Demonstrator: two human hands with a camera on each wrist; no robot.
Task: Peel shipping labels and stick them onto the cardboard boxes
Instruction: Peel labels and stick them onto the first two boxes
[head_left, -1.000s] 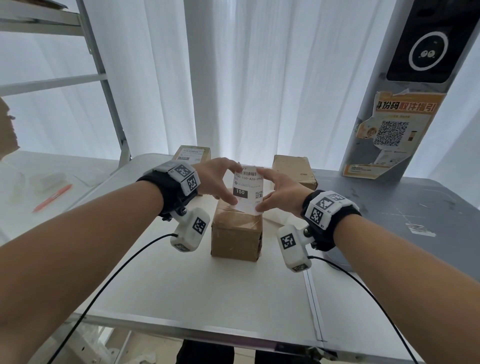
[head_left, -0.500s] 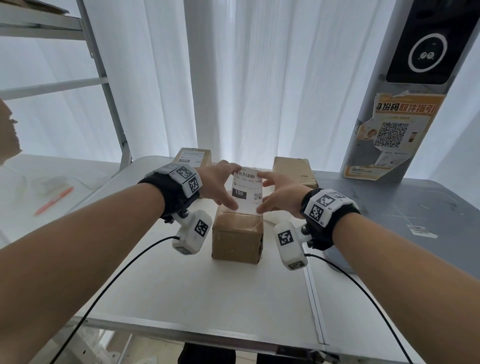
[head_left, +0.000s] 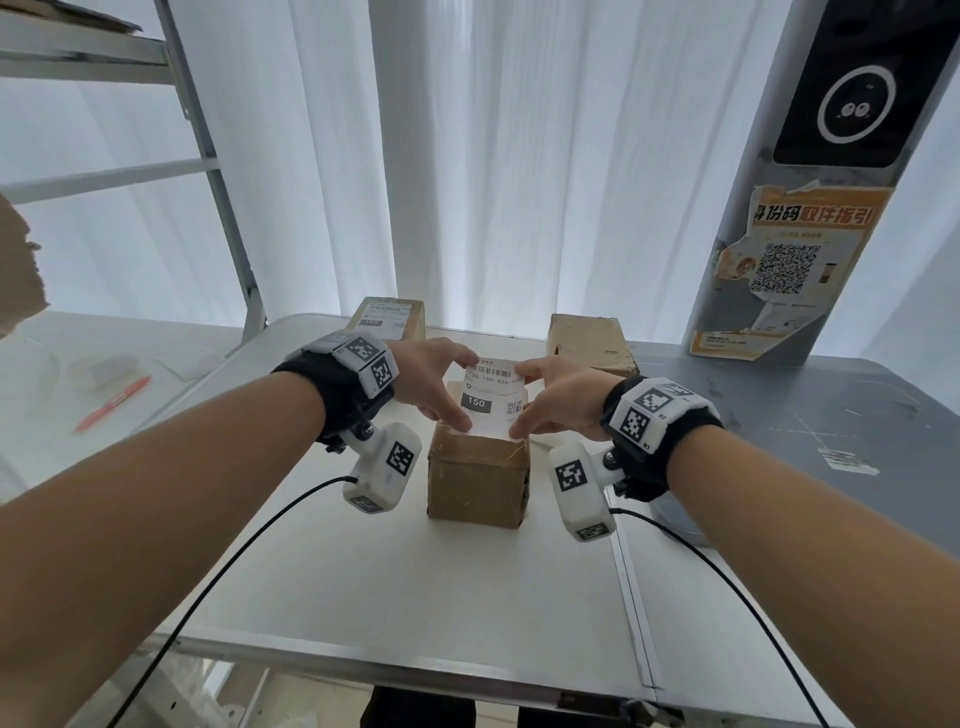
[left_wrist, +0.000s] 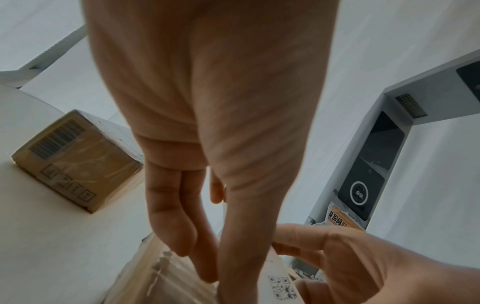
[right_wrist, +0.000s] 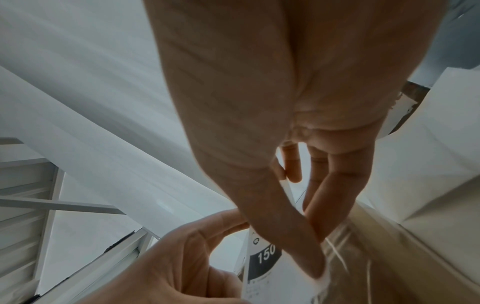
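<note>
Now the shipping label (head_left: 493, 397) sits lower than a second ago: it was held up above the front cardboard box (head_left: 478, 480), and its near edge has come down to the box top. By this reading, peeling is done and placement is under way; pressing flat remains.

Hand state: the left hand (head_left: 434, 379) pinches the label's left edge between thumb and fingers (left_wrist: 168, 226); the right hand (head_left: 558, 397) pinches the right edge the same way. Both grips are narrow, closed on the label only.

Position: the box stands on the white worktop (head_left: 415, 582), between the two wrists. A second box (head_left: 388, 318), already carrying a label, and a third box (head_left: 589, 343) with none visible on its top stand farther back, apart from the front one.

Not determinable:
- whether the far half of the label is touching the cardboard; the hands cover both side edges
- the adhesive side, unseen in all views
- the small print, blurred in both wrist views
</note>
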